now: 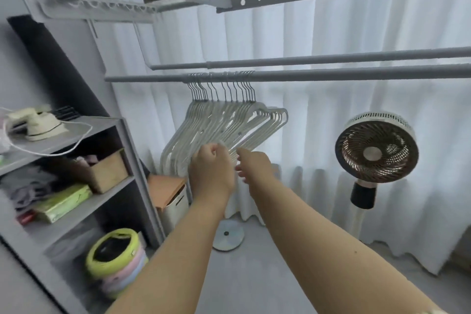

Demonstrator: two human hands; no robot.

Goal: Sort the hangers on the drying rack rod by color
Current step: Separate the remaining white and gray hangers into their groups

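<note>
Gripping white hangers (224, 125) on the rod (305, 76), both hands (212, 168).

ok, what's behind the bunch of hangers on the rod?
Behind the pale plastic hangers on the grey metal rod hangs a white pleated curtain. Both hands cover the hangers' lower ends.
</note>
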